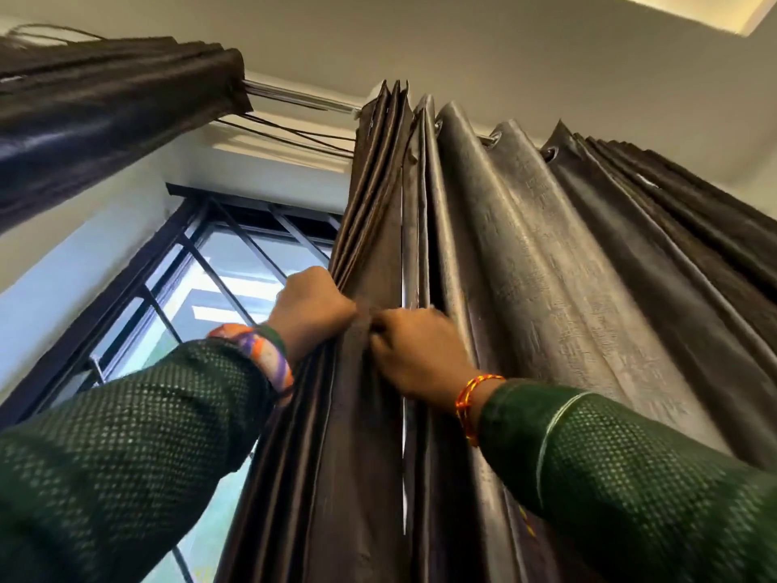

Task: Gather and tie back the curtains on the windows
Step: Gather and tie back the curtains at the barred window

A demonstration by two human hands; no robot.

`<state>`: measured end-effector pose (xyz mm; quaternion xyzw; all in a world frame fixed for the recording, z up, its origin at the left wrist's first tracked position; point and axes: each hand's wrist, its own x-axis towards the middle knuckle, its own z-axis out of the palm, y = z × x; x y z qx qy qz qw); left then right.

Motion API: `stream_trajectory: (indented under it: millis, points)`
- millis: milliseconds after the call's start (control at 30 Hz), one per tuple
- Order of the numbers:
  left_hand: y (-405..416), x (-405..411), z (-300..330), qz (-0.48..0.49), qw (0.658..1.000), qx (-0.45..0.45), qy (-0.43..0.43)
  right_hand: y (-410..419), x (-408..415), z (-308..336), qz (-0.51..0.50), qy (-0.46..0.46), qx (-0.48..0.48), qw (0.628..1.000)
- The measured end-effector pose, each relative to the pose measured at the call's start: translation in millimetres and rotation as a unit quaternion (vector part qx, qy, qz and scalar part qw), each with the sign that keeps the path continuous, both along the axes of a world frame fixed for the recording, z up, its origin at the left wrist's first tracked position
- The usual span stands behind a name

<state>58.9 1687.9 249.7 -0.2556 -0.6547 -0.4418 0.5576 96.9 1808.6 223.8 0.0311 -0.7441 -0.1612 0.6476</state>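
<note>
The ceiling (504, 40) fills the top of the view, with a bright lit panel (714, 10) at 1 o'clock. Below it, the dark brown curtain (567, 267) takes up the whole right half, hanging in deep folds from metal eyelets (550, 153) on a chrome rod (294, 96) that runs from 11 o'clock toward the centre. Its folds are bunched tight at the centre and looser toward 3 o'clock. A second dark curtain (105, 111) is bundled at 10 o'clock on the same rod, well apart from the first, with thin dark cords (290, 134) stretched between the two just under the rod.

The window (202, 305) shows between 8 and 9 o'clock, with a dark frame and crossing bars over pale glass.

Two green dotted sleeves (126, 448) come up from 7 and 5 o'clock. The left hand (313, 309), just left of centre, has its fingers clenched around the leading edge of the gathered folds. The right hand (416, 351) is just beside it, nearly touching, its fingers curled into the next folds and pinching the fabric. A broad orange, purple and white band (260, 355) sits on the left wrist, and a thin red and yellow thread (469, 399) on the right wrist.

No writing or label can be read anywhere.
</note>
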Motion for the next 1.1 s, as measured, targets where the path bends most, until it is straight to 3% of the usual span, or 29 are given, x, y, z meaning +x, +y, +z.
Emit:
stream_trajectory:
  millis: [33, 100, 300, 500, 667, 833, 1100]
  points:
    - [3, -2, -2, 0.026, 1.000, -0.001, 0.006, 8, -3, 3, -0.111, 0.047, 0.023, 0.992]
    - [8, -5, -4, 0.105, 0.994, -0.005, 0.023, 21, -8, 8, -0.201, 0.093, 0.016, 0.975]
    - [28, 11, -2, 0.348, 0.924, -0.054, 0.151, 65, 1, 18, -0.191, 0.075, -0.130, 0.970]
    - [89, 56, 8, 0.408, 0.874, -0.099, 0.246, 132, 48, 26, -0.122, 0.066, -0.150, 0.979]
    - [153, 94, 22, 0.386, 0.885, -0.163, 0.203, 195, 105, 43, -0.124, 0.126, -0.154, 0.972]
    - [221, 129, 31, 0.223, 0.937, -0.207, 0.173, 261, 152, 84, -0.106, 0.138, -0.183, 0.968]
    - [310, 156, 42, 0.160, 0.942, -0.244, 0.167, 371, 200, 96, -0.082, 0.154, -0.257, 0.950]
